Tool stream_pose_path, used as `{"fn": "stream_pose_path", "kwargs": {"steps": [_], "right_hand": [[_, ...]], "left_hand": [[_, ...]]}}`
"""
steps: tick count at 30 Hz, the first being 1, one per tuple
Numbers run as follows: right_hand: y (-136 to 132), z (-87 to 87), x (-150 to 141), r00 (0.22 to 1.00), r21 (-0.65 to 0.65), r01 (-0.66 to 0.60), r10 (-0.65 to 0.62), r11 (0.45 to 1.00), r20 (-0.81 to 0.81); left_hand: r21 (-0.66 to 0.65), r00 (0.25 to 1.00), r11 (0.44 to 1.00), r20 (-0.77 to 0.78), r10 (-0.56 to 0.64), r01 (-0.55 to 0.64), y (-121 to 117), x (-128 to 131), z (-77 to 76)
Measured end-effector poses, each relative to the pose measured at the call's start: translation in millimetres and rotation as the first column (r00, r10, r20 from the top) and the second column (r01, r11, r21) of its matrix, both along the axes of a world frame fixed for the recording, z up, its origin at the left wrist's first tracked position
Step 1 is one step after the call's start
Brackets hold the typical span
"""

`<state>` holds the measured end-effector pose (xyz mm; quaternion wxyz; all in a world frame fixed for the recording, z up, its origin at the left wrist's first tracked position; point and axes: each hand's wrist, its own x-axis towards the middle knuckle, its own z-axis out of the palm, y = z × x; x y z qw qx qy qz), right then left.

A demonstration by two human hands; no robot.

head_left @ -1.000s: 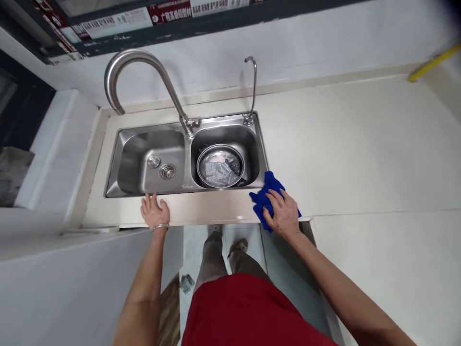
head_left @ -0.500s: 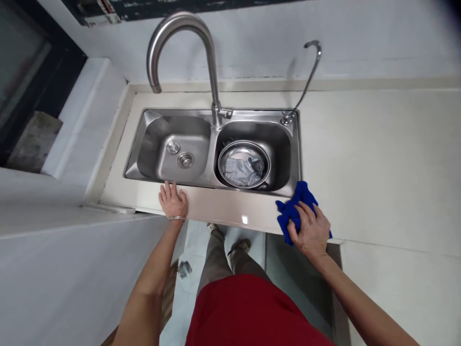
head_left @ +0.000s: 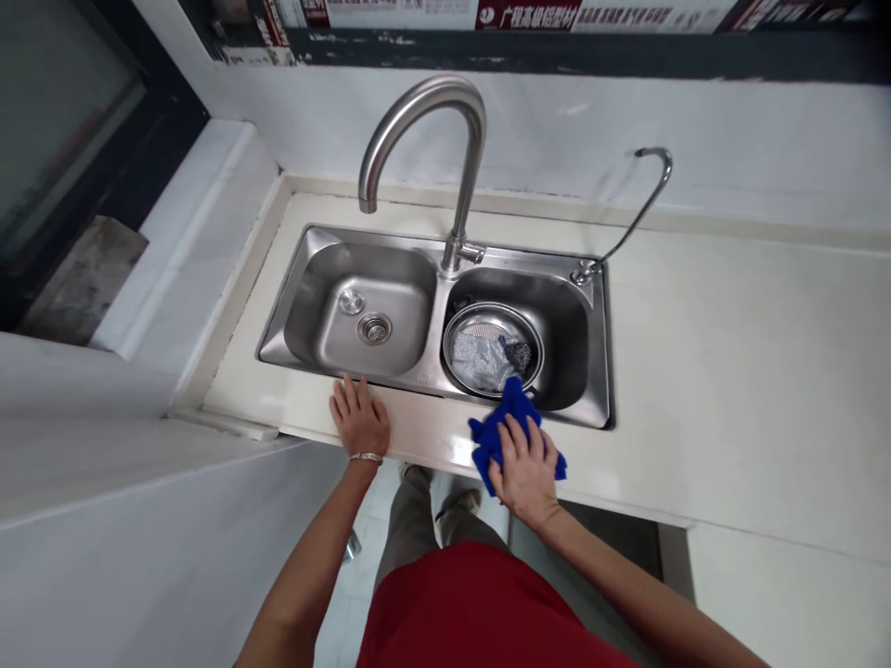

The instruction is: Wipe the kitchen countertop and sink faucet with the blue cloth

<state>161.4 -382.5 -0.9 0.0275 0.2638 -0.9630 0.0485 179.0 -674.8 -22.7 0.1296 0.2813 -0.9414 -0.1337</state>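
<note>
My right hand [head_left: 527, 468] presses a bunched blue cloth [head_left: 497, 443] onto the front strip of the cream countertop [head_left: 432, 425], just before the right sink basin. One corner of the cloth reaches over the sink's front rim. My left hand [head_left: 360, 417] lies flat on the same strip, fingers spread, in front of the left basin; it holds nothing. Between and behind the hands is the double steel sink [head_left: 423, 374]. Its right basin contains a round metal pot [head_left: 533, 327] with a strainer and a crumpled grey, shiny packet [head_left: 480, 360] inside.
A tall curved faucet [head_left: 456, 199] rises behind the sink's middle, and a thin chrome spout [head_left: 647, 202] stands at its back right corner. A drain strainer [head_left: 351, 301] lies in the left basin. White wall panels border the left side.
My right hand has slid the blue cloth leftward along the counter's front edge, from the sink's right corner to before the right basin. My left hand stays resting on the counter. The view has shifted.
</note>
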Motion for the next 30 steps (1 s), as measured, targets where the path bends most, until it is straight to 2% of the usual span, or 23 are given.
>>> {"fn": "stream_pose_path", "kwargs": {"steps": [7,14,19,24,27,30], "right_hand": [[-84.8,4.7,0.8,0.985,-0.002,-0.098,0.097,0.995,0.140],[-152.3,5.5,-4.9,0.956,-0.010,-0.209,0.207,0.978,0.207],[-185.0,4.2,-16.3,0.945,-0.049,-0.252,0.257,0.966,0.202],[-197.9,0.8,-23.7,0.947,-0.087,-0.261,0.273,0.961,0.170],[-195.5,1.6,-25.0,0.939,-0.104,-0.306,0.318,0.946,0.133],[-183.8,1.3,-25.3,0.916,-0.118,-0.381,0.391,0.917,0.085]], "left_hand": [[0.063,0.999,0.998,-0.039,-0.022,0.024,0.1,1.4,3.6],[0.111,0.990,0.992,-0.133,-0.050,0.065,-2.0,7.0,4.0],[0.172,0.978,0.978,-0.195,-0.080,0.115,-5.9,12.3,0.5],[0.245,0.955,0.957,-0.285,-0.085,0.158,-7.1,17.7,-2.0],[0.285,0.906,0.929,-0.411,-0.104,0.236,-10.6,38.5,16.9],[0.193,0.849,0.955,-0.519,-0.097,0.227,-19.2,84.7,60.9]]}}
